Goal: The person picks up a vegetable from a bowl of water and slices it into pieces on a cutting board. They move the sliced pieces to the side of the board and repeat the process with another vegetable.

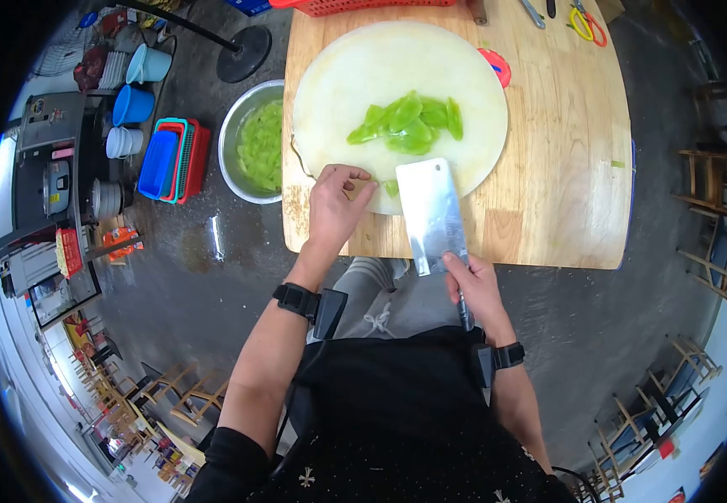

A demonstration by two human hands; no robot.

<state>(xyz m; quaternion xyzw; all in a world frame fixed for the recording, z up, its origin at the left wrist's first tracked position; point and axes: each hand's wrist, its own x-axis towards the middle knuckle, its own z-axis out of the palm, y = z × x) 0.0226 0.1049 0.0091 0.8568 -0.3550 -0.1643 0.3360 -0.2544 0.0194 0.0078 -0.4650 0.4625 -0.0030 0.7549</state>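
Note:
In the head view, my right hand [478, 289] grips the handle of a cleaver [430, 210]. Its broad blade lies over the front edge of a round white cutting board [397, 59]. My left hand [338, 205] is at the board's front left edge, fingers curled and thumb drawn in toward them. What the fingertips hold, if anything, is too small to make out. Between that hand and the blade sits a small green piece [392, 189]. Behind it, thin pale-green vegetable slices [409, 121] form a loose pile in the middle of the board.
Left of the wooden table [564, 168], a metal basin [227, 155] holds more green slices. Scissors [585, 25] and a red round object [496, 67] lie on the table. A red basket [363, 7] stands at the far edge. Stacked plastic baskets [175, 159] are on the floor.

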